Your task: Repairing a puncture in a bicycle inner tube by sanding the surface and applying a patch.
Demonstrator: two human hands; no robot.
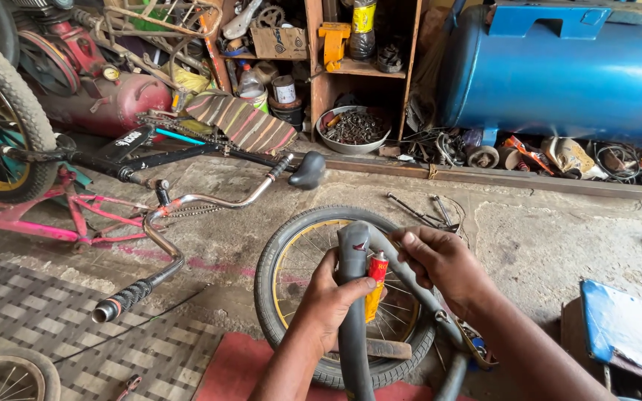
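Observation:
My left hand (pixel 330 297) grips a dark grey bicycle inner tube (pixel 352 252) that loops up between both hands. A small red and yellow glue tube (pixel 375 286) is pinched against the inner tube by my left thumb. My right hand (pixel 440 260) holds the other side of the loop, fingers pressing on the rubber near the top. Below the hands a small bicycle wheel (pixel 280 260) with a black tyre and yellow rim lies flat on the concrete floor.
A pink bicycle frame (pixel 76 215) with chrome handlebars (pixel 180 245) lies at left. A blue tank (pixel 559 70) stands at back right, wooden shelves (pixel 336 59) and a metal bowl of parts (pixel 354 128) behind. Hand tools (pixel 421 212) lie on the floor.

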